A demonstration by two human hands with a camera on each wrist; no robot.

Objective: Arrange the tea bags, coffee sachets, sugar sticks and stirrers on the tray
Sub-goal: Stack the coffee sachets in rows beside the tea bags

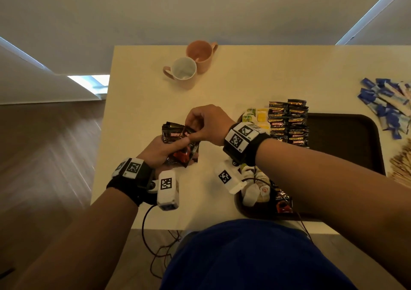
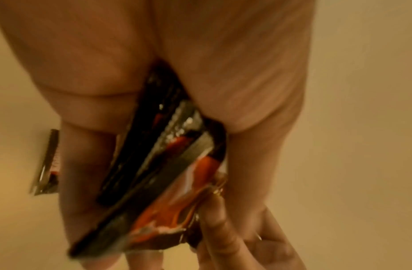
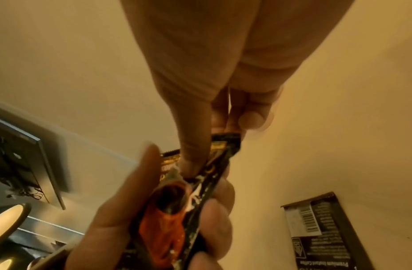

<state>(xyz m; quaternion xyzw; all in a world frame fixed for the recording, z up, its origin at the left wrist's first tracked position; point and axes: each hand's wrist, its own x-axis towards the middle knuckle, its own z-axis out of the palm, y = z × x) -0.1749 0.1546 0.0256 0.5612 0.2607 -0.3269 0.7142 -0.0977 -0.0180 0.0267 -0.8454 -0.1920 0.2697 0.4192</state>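
From the head camera, the left hand (image 1: 159, 149) grips a small stack of coffee sachets (image 1: 181, 144) above the counter (image 1: 142, 94), fingers wrapped round it, likely so the packs stay squared for setting down together. The right hand (image 1: 205, 124) pinches the top edge of one sachet in that stack, seemingly to align it or pull it free. To the right, the dark tray (image 1: 347, 134) already carries two neat columns of coffee sachets (image 1: 288, 121) and, beside them, yellow tea bags (image 1: 258, 117); blue sugar sticks (image 1: 387, 105) and wooden stirrers (image 1: 400, 165) lie off the tray, on the counter. Two mugs (image 1: 191, 64) stand at the far edge.

The left wrist camera shows the sachets fanned edge-on between thumb and fingers, with one loose sachet (image 2: 48, 162) lying on the counter behind them.

The right wrist camera shows thumb and forefinger nipping a sachet's crimped end (image 3: 225, 140), and another sachet (image 3: 320, 232) lying flat, printed back upward.
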